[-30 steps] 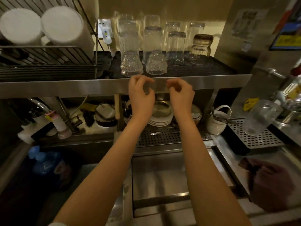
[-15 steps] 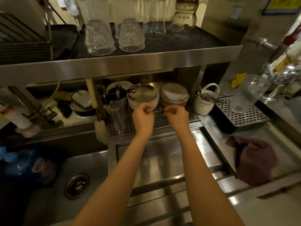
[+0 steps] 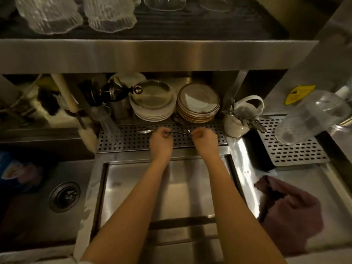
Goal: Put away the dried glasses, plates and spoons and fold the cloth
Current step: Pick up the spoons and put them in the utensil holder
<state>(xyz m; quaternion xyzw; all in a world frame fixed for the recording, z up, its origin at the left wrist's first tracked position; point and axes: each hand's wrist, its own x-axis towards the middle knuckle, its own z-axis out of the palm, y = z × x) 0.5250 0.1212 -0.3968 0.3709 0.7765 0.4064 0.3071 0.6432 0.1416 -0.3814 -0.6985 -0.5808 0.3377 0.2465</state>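
both our hands are down on the perforated tray (image 3: 122, 139), picking up spoons. our left hand (image 3: 161, 139) is pinched shut on the handle of one spoon (image 3: 145, 131), whose bowl lies just to its left. our right hand (image 3: 204, 138) is curled closed on another thin handle (image 3: 179, 132) running between the two hands, though how firmly we cannot tell. just beyond our knuckles stand two stacks of plates (image 3: 198, 103), and right of our right hand a white mug (image 3: 235, 124) already bristles with cutlery. the risks we judge: a slim wet handle slipping from a fingertip pinch and clattering onto the tray, or our knuckles knocking the stacks as we lift. the cloth (image 3: 291, 212) lies crumpled, well to the right and nearer us, unfolded.
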